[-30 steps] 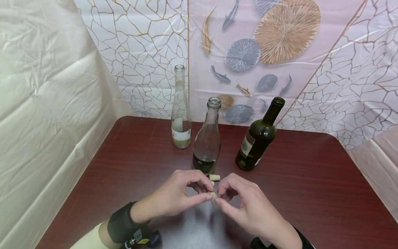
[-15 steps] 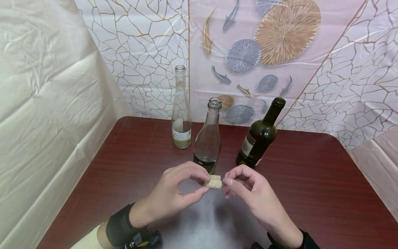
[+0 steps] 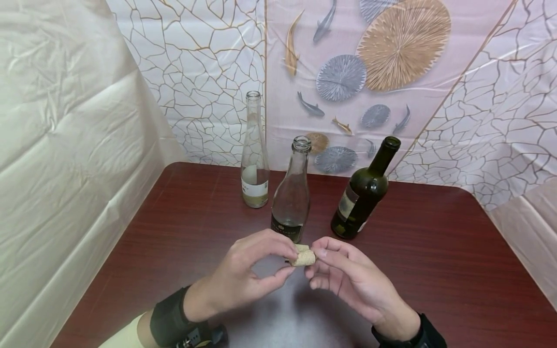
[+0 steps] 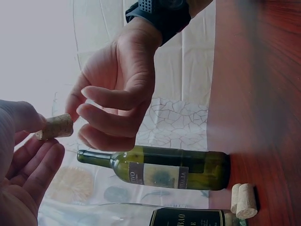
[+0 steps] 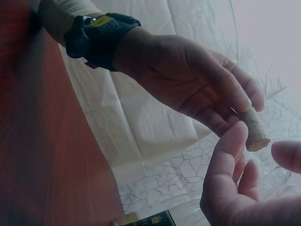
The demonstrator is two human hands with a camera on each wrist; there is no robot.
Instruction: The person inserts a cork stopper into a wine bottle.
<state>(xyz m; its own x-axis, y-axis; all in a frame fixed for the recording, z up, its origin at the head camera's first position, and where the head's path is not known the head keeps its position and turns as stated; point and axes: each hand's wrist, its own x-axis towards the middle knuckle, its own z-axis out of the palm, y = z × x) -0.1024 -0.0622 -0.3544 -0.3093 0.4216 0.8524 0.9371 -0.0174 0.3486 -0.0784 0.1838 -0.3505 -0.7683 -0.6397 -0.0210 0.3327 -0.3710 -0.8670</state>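
Between thumb and fingers my left hand (image 3: 252,266) pinches a cork (image 3: 306,258), raised above the table in front of the middle bottle. In the left wrist view the cork (image 4: 57,127) lies sideways, one end sticking out of the grip. My right hand (image 3: 354,278) is at the cork's free end, fingers loosely bent. The right wrist view shows the right thumb (image 5: 288,155) apart from the crumbly cork end (image 5: 258,141), with the index fingertip close beside the cork. Two more corks (image 4: 244,200) lie on the table; the held cork and the left hand partly hide them in the head view.
A clear bottle with a black label (image 3: 291,198) stands just behind the hands. Further back left is a clear bottle with a white label (image 3: 254,164). A dark green wine bottle (image 3: 363,193) stands to the right. Patterned cloth (image 3: 209,87) hangs behind the table (image 3: 435,251).
Both hands have lifted the cork up and away from the person. My right fingers have drawn apart and come back to its free end, while the left hand keeps its grip. The bottles stay put.
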